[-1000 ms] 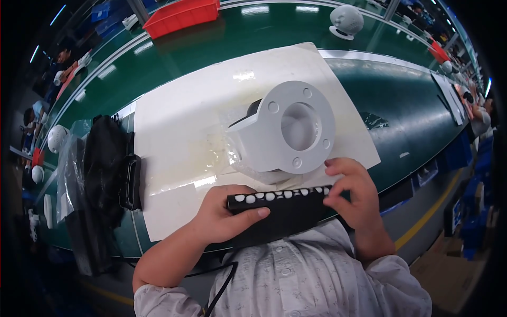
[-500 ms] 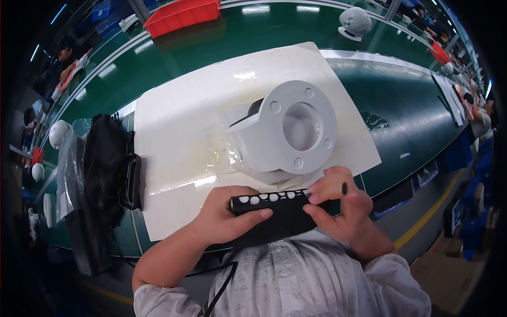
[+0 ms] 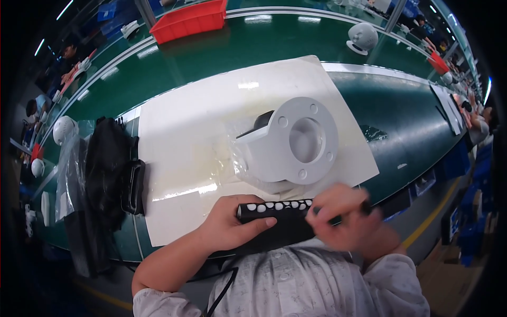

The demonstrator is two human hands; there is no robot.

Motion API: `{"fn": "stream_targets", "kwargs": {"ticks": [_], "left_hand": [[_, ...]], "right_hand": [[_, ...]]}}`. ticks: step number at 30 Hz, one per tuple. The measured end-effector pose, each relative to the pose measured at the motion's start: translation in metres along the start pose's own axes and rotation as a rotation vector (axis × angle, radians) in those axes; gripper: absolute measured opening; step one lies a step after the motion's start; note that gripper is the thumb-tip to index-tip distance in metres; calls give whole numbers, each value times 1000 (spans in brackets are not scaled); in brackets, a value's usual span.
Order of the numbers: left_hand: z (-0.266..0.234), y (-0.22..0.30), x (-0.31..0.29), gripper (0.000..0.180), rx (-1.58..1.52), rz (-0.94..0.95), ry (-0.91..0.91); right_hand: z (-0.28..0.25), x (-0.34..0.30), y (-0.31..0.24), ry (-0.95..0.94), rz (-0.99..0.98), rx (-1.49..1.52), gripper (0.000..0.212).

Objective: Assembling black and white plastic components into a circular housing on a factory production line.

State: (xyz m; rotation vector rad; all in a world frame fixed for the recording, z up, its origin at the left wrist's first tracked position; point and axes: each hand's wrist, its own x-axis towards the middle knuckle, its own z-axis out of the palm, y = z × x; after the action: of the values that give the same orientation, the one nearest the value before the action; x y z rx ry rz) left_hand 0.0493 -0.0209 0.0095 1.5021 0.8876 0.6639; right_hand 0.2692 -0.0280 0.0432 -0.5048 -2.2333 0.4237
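My left hand [image 3: 228, 224] is closed on a black sheet [image 3: 285, 227] with a row of white round spots along its folded upper edge, thumb on the near side and fingers behind. At the sheet's right end is my right hand [image 3: 346, 219], smeared by motion, its fingers drawn together. A small dark pad [image 3: 316, 210] shows at its fingertips, and another dark spot [image 3: 365, 207] lies on a finger. Just beyond the hands, a white plastic housing [image 3: 274, 153] rests on clear film, its ring-shaped base facing up with several round recesses around a central opening.
A pale board [image 3: 179, 137] lies under the housing on the green bench [image 3: 391, 95]. To the left are black bags [image 3: 105, 164] and clear plastic. Farther back stand a red bin [image 3: 190, 21] and a white rounded device [image 3: 362, 38]. Other people work at the far sides.
My right hand has shifted slightly right and turned, now blurred. The sheet stays in my left hand. The whole scene sits a little lower in view.
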Motion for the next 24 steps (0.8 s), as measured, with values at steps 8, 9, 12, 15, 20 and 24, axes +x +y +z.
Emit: {"fn": "stream_targets", "kwargs": {"ticks": [8,9,12,15,20,24], "left_hand": [[-3,-1,-1,16,-78,37,3],[-6,1,-3,16,-50,21,-6],[-13,3,-2,17,-12,-7,-22],[-15,4,0,17,-1,-6,-29],[-12,1,3,17,-25,-3,-41],[-11,-3,2,15,-53,-9,-33]], "right_hand": [[-32,57,55,456,227,382,77],[-32,58,54,414,267,375,75],[-30,64,56,375,295,354,73],[-31,66,59,382,288,321,72],[-38,60,57,284,258,168,74],[-39,59,41,138,167,-223,67]]}}
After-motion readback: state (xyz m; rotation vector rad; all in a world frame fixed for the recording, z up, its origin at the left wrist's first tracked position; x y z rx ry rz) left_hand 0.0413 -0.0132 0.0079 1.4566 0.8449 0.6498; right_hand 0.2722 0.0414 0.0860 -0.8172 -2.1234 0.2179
